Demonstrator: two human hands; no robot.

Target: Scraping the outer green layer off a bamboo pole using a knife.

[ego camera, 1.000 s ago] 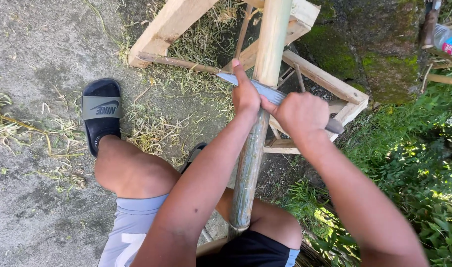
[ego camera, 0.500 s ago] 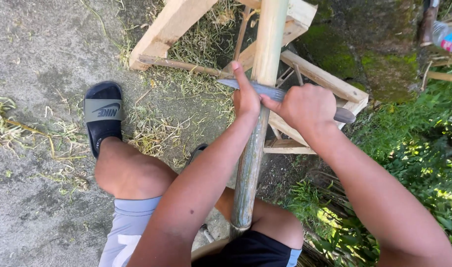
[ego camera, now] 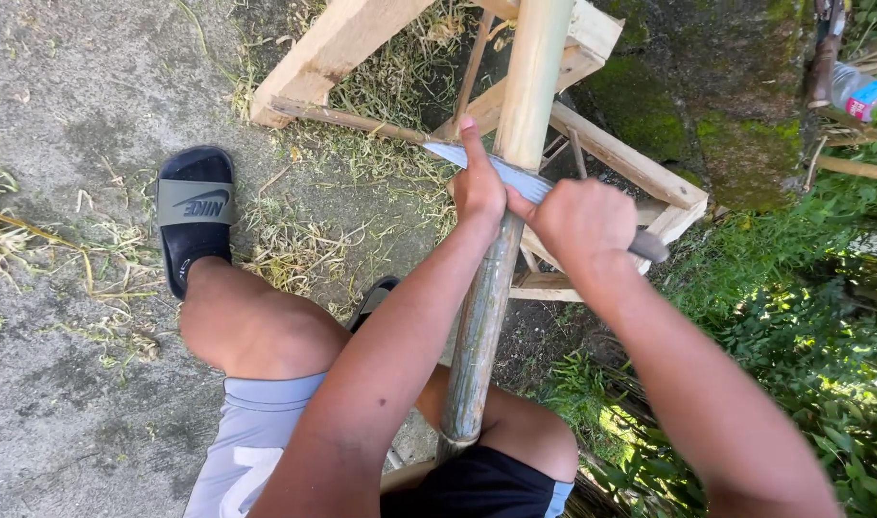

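The right hand is closed in a fist around the handle of a knife, with the dark end of the handle sticking out past the hand on its outer side. The blade runs from that fist across to the left hand, lying crosswise over a bamboo pole. The left hand sits just beside the right, on the other side of the pole, curled narrow with its index finger stretched out straight and pressed along the back of the blade near the tip; the pointed end of the blade shows just beyond that finger.

The pole passes right under both hands. Beyond them it is pale yellow, and it rests on a wooden frame of rough slats; nearer the body it turns green and mottled and runs down between the person's knees, its cut end close to the shorts.

Well off to the left of the left hand, a foot in a black sandal stands on the concrete ground, which is strewn with dry shavings. To the right of the right hand grows thick green grass. Beyond the right hand, well apart, a plastic bottle lies by a mossy stone.
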